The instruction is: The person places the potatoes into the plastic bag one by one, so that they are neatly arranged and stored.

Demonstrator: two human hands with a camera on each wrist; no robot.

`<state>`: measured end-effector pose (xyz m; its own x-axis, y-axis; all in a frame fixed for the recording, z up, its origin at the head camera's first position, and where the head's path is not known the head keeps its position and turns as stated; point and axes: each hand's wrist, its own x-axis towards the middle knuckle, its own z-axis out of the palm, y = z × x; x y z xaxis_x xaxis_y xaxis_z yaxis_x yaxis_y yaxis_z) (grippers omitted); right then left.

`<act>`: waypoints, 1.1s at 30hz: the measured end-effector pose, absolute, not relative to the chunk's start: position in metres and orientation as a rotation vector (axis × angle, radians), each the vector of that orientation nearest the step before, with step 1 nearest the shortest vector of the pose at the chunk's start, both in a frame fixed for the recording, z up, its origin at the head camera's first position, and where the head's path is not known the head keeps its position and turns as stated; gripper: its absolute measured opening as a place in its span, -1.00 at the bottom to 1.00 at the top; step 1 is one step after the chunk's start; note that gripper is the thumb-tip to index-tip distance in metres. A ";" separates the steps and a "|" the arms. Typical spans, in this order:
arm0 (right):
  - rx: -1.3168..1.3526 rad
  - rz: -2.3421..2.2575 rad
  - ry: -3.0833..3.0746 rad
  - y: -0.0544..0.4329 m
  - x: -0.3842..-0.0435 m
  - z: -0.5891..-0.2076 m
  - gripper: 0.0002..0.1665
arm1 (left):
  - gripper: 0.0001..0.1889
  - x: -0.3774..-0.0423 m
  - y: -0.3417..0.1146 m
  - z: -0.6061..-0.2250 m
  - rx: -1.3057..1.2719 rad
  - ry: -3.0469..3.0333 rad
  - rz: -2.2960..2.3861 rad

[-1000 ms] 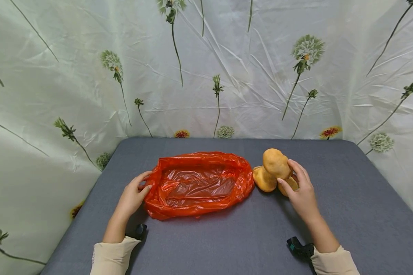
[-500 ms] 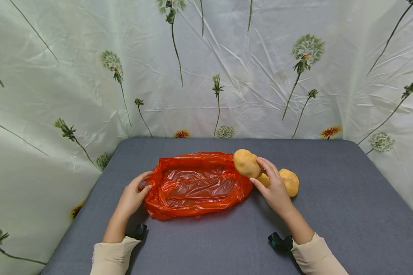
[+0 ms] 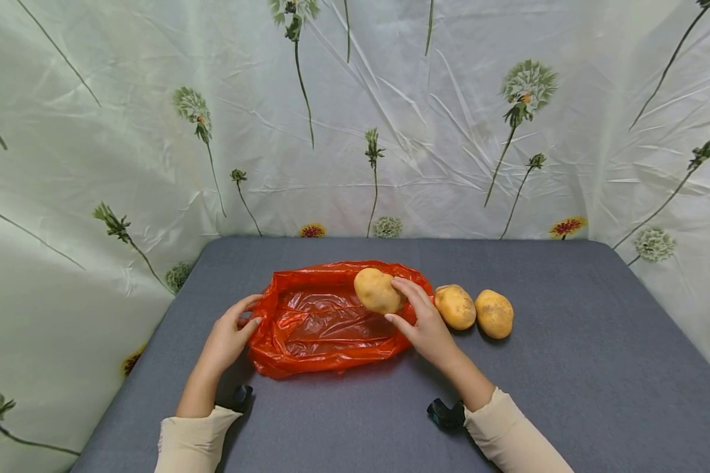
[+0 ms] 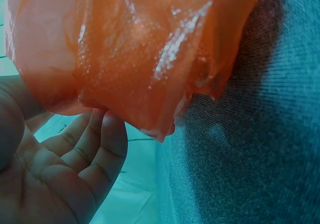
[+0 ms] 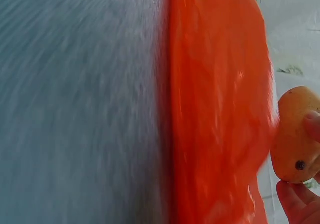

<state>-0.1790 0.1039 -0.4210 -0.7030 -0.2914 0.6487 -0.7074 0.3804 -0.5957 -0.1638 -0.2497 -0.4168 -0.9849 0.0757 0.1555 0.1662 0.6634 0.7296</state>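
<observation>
A red plastic bag (image 3: pixel 337 363) lies spread on the table, its wide mouth facing up and its inside bare. My left hand (image 3: pixel 227 332) pinches the bag's left edge; the left wrist view shows fingertips (image 4: pixel 112 121) against the thin plastic (image 4: pixel 140 49). Over the right part of the mouth, my right hand (image 3: pixel 426 335) holds a yellow potato (image 3: pixel 375 291) between thumb and fingers. In the right wrist view this potato (image 5: pixel 292 134) shows a dark spot, level with the top of the bag's side. Two more potatoes (image 3: pixel 455 307) lie just right of the bag.
The grey cloth-covered table (image 3: pixel 586 328) reaches out to the right and in front of the bag. A pale curtain (image 3: pixel 343 164) with printed flowers hangs behind and on both sides. Black wrist devices (image 3: pixel 446 415) sit below each hand.
My right hand has carried the potato leftward, from above the other potatoes to over the bag's mouth. Both remaining potatoes are now uncovered. My left hand and the bag look unmoved.
</observation>
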 end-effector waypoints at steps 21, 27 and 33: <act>0.950 1.359 -2.344 0.032 -0.180 -0.434 -0.32 | -0.55 -0.161 -0.251 -0.422 -0.233 -2.754 -1.261; 0.972 1.379 -2.374 0.015 -0.181 -0.436 -0.33 | -0.55 -0.159 -0.252 -0.423 -0.227 -2.755 -1.256; 0.984 1.380 -2.407 0.001 -0.182 -0.439 -0.35 | -0.55 -0.157 -0.253 -0.424 -0.232 -2.757 -1.251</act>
